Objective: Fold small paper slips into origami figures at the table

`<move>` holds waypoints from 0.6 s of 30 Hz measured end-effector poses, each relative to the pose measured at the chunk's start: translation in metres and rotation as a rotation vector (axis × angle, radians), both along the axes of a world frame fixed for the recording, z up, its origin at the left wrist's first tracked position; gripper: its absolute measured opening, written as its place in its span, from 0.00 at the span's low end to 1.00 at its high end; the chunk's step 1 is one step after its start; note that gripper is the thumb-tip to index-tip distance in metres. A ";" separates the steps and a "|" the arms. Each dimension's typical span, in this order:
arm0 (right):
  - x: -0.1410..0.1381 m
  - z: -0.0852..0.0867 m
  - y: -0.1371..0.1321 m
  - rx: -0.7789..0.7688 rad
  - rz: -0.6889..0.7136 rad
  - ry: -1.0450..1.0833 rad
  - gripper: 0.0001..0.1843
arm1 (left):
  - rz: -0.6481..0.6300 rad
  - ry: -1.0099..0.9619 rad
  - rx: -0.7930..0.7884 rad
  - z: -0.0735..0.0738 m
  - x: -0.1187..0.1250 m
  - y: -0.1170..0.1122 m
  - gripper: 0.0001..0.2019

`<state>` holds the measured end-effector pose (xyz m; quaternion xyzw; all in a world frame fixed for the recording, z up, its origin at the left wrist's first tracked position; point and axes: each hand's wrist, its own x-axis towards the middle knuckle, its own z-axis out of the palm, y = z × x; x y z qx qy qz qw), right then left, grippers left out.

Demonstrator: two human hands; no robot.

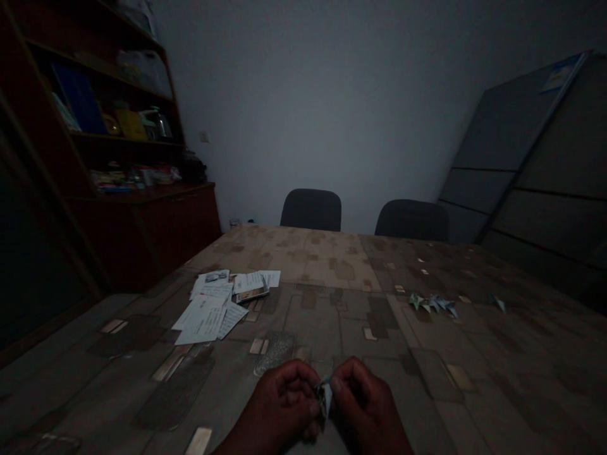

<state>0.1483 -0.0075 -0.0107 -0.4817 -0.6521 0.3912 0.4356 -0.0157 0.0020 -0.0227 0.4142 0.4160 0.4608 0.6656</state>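
The room is dim. My left hand (283, 404) and my right hand (364, 404) meet at the near edge of the table (332, 316). Both are closed in a pinch on one small folded piece of paper (324, 397) held upright between their fingertips. Several small folded paper shapes (434, 303) lie in a row on the table to the right, further away. One more folded paper shape (499, 304) lies apart beyond them. A loose spread of white paper sheets (213, 306) lies on the table to the left of my hands, out of reach of the fingers.
Two dark chairs (310, 210) (411, 220) stand at the table's far side against a pale wall. A wooden shelf unit (118, 158) with books and objects fills the left. Grey panels (535, 164) lean at the right.
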 end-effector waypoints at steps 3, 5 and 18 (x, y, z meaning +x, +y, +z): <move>0.000 -0.003 0.000 0.068 -0.007 -0.061 0.12 | 0.042 0.035 -0.017 0.000 0.003 0.000 0.16; 0.000 -0.003 -0.001 0.102 -0.006 -0.097 0.12 | 0.030 0.035 -0.013 -0.001 0.003 0.000 0.16; 0.000 0.001 -0.003 0.136 -0.003 -0.154 0.06 | 0.088 0.278 0.059 0.013 0.002 -0.005 0.04</move>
